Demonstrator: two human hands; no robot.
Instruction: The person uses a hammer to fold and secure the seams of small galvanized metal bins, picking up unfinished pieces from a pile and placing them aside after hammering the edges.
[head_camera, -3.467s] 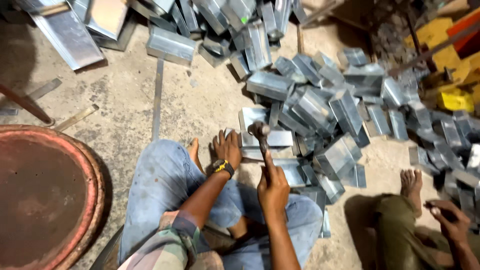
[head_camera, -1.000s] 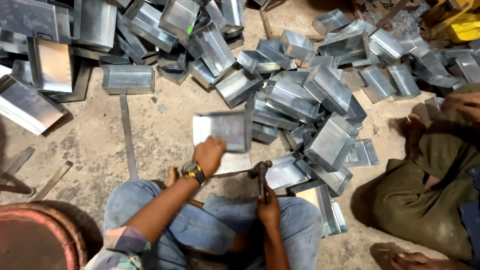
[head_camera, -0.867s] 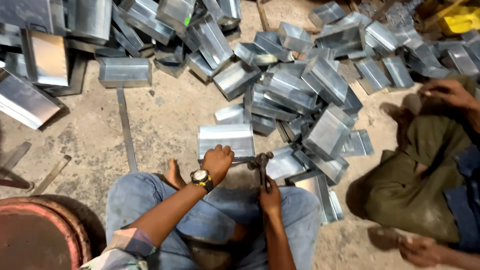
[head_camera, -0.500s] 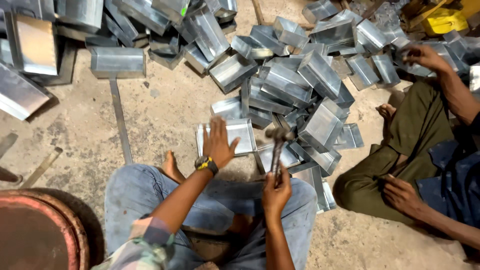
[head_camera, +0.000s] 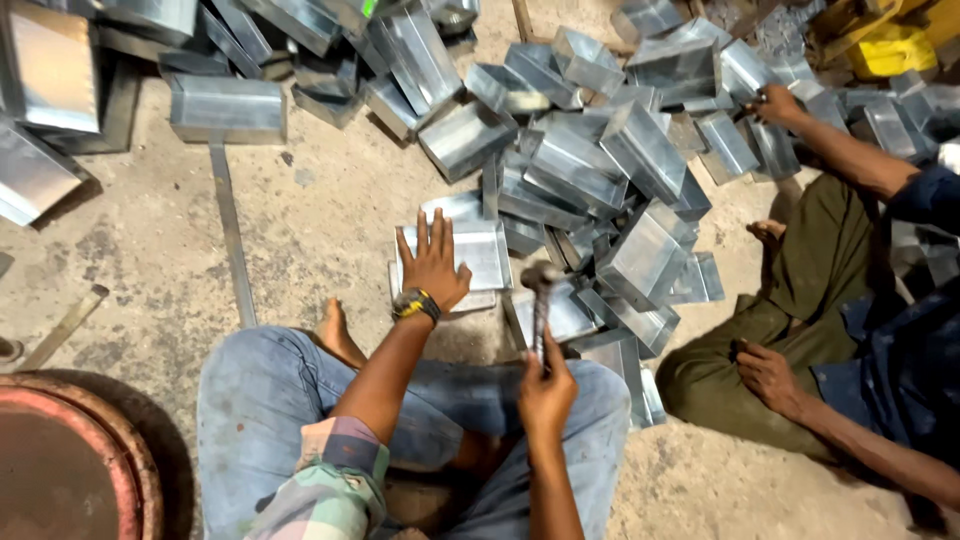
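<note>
While the left hand (head_camera: 433, 265) lies flat with spread fingers on a shallow sheet-metal tray (head_camera: 470, 255) on the concrete floor (head_camera: 310, 220), the right hand (head_camera: 545, 385) grips a hammer (head_camera: 540, 300) just beside it. A heap of similar metal boxes (head_camera: 600, 160) crowds behind; a co-worker's hand (head_camera: 775, 103) reaches into it.

Shiny metal tray (head_camera: 478, 252) flat on floor, hammer (head_camera: 540, 300) upright.
</note>
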